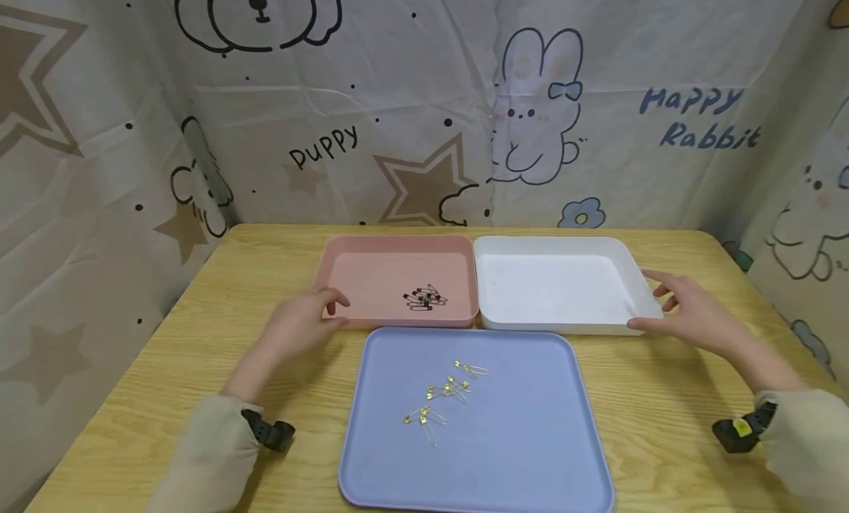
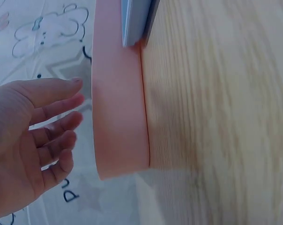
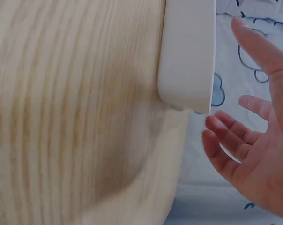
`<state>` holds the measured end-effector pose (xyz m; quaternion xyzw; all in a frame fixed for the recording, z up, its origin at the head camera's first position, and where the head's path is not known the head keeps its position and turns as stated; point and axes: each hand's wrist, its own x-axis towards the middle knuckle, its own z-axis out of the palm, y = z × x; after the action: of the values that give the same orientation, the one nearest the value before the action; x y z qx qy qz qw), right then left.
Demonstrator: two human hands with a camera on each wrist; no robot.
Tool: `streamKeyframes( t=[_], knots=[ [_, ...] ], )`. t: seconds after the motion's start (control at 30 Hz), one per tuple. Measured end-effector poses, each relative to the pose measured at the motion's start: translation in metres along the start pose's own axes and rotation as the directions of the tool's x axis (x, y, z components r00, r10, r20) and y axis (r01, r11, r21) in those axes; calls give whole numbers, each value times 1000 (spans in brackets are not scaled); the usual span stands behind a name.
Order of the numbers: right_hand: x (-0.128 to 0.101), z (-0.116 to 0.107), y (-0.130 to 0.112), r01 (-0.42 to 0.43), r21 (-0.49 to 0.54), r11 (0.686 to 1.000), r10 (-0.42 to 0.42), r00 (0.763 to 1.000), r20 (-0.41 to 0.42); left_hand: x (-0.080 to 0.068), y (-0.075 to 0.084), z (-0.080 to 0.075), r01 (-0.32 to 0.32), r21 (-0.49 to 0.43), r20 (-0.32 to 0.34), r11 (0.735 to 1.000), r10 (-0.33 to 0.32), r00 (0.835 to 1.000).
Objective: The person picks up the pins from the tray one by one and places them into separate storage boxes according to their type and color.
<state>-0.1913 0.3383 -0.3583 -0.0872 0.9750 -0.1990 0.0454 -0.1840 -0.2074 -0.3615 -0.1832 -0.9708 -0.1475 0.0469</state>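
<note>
My left hand (image 1: pixel 308 318) hovers by the left front corner of a pink tray (image 1: pixel 371 277), fingers relaxed and holding nothing. In the left wrist view a gap shows between this hand (image 2: pixel 33 140) and the pink tray's wall (image 2: pixel 120 117). Several black safety pins (image 1: pixel 424 299) lie in the pink tray. My right hand (image 1: pixel 683 310) is spread beside the right front corner of an empty white tray (image 1: pixel 557 284). The right wrist view shows the hand (image 3: pixel 258 145) apart from the tray's wall (image 3: pixel 188 51). Several gold safety pins (image 1: pixel 446 395) lie on a blue tray (image 1: pixel 517 439) in front.
All trays sit on a wooden table (image 1: pixel 663 395), the pink and white ones side by side behind the blue one. Cartoon-printed fabric (image 1: pixel 424 115) walls in the back and both sides. A black wrist camera (image 1: pixel 268 432) sits on each sleeve.
</note>
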Motion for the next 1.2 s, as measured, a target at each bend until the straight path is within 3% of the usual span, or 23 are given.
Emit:
streamKeyframes(
  t=[0.33, 0.53, 0.83, 1.0, 1.2],
  knots=[
    [2, 9, 15, -114, 70, 991, 101, 981, 165, 6, 28, 6, -101, 23, 4, 995, 101, 995],
    [3, 11, 19, -121, 101, 988, 101, 978, 181, 10, 47, 5, -178, 31, 57, 984, 176, 983],
    [9, 10, 31, -134, 138, 981, 106, 975, 194, 19, 73, 7, -202, 66, 97, 977, 195, 976],
    [11, 10, 36, -144, 144, 979, 114, 973, 199, 27, 92, 6, -218, 39, 143, 975, 210, 967],
    [13, 10, 35, -138, 156, 978, 105, 973, 205, 36, 112, 12, -261, -27, 216, 965, 260, 941]
  ],
)
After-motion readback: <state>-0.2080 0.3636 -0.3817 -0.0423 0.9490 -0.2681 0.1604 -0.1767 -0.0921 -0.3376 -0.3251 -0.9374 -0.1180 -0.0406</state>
